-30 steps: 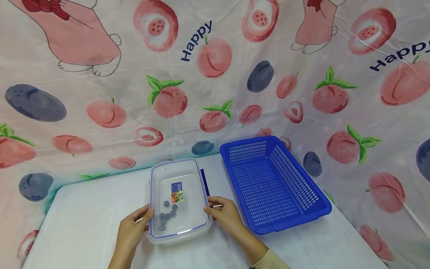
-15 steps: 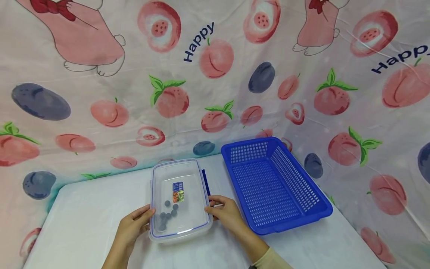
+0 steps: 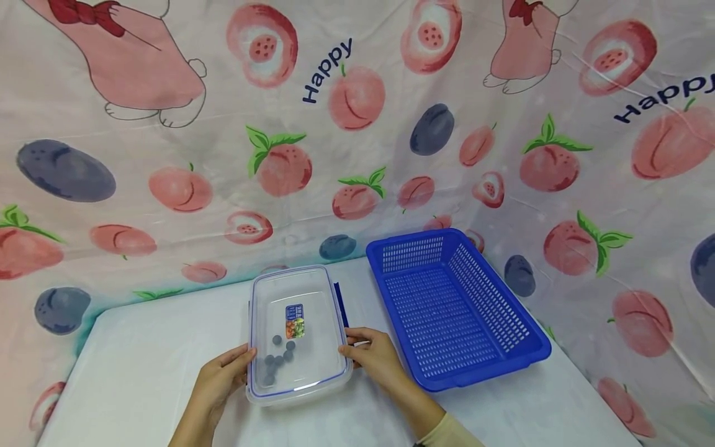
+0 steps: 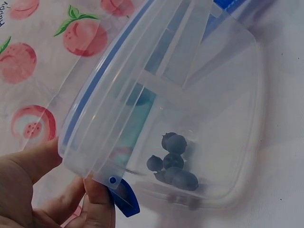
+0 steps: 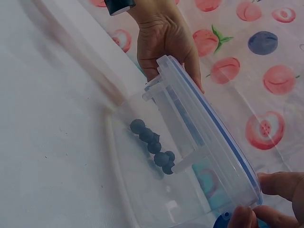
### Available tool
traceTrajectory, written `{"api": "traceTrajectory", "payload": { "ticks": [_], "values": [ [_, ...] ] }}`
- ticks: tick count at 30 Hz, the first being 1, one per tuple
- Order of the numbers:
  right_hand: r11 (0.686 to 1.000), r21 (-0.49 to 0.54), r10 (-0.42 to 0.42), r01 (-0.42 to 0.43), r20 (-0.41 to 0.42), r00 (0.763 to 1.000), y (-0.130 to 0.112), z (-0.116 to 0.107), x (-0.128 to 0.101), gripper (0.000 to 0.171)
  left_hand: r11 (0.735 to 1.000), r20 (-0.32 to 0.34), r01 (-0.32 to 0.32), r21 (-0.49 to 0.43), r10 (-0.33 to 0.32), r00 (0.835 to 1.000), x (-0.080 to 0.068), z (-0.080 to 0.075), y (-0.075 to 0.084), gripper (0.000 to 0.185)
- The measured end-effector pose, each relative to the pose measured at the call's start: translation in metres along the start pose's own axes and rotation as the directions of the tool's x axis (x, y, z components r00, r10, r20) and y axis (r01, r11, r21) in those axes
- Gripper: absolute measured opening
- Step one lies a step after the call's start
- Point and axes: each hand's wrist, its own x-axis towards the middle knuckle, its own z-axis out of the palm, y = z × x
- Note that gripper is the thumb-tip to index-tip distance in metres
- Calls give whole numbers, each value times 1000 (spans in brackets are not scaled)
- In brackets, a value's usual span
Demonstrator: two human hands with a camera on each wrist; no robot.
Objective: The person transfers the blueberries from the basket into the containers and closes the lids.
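A clear plastic food container [image 3: 298,396] stands on the white table, its clear lid [image 3: 318,310] with a blue seal lying over the top. Through the plastic show several blueberries [image 4: 175,161], gathered toward the near left. My left hand [image 3: 219,377] pinches the lid's left edge, thumb on top and fingers below, beside a blue-edged side clip [image 4: 126,197]. Opposite it, my right hand [image 3: 377,360] pinches the lid's right edge the same way. A blue clip edge [image 3: 340,303] sticks out on that side, swung away from the container wall.
To the right stands a blue plastic basket [image 3: 447,380] with slotted walls, nothing in it. A fruit-printed cloth [image 3: 313,211] hangs behind and to the right of the white table [image 3: 151,360].
The view shifts slightly. Both hands keep their hold on the lid's edges, and the container, blueberries and basket stay where they were.
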Motion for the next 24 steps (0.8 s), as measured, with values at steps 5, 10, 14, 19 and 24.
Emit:
{"api": "traceTrajectory", "payload": {
  "ticks": [5, 10, 14, 19, 24],
  "values": [
    [1000, -10, 3, -3, -3, 1000, 4, 1, 3, 40, 1000, 0, 3, -15, -3, 1000, 0, 0, 0, 64],
    [1000, 6, 2, -2, 3, 1000, 2, 0, 1, 41, 999, -7, 7, -47, -7, 1000, 1, 1, -2, 65],
    [1000, 29, -5, 4, 13, 1000, 0, -2, 0, 42, 998, -32, 6, -67, -8, 999, 0, 2, -4, 67],
    [999, 38, -13, 12, 22, 1000, 2, -3, 1, 42, 999, -60, -12, -33, 10, 998, -1, 3, -4, 70],
    [999, 38, -16, 15, 21, 1000, 1, -3, 0, 43, 996, -95, -38, 78, 46, 994, -6, 4, -2, 72]
  ]
}}
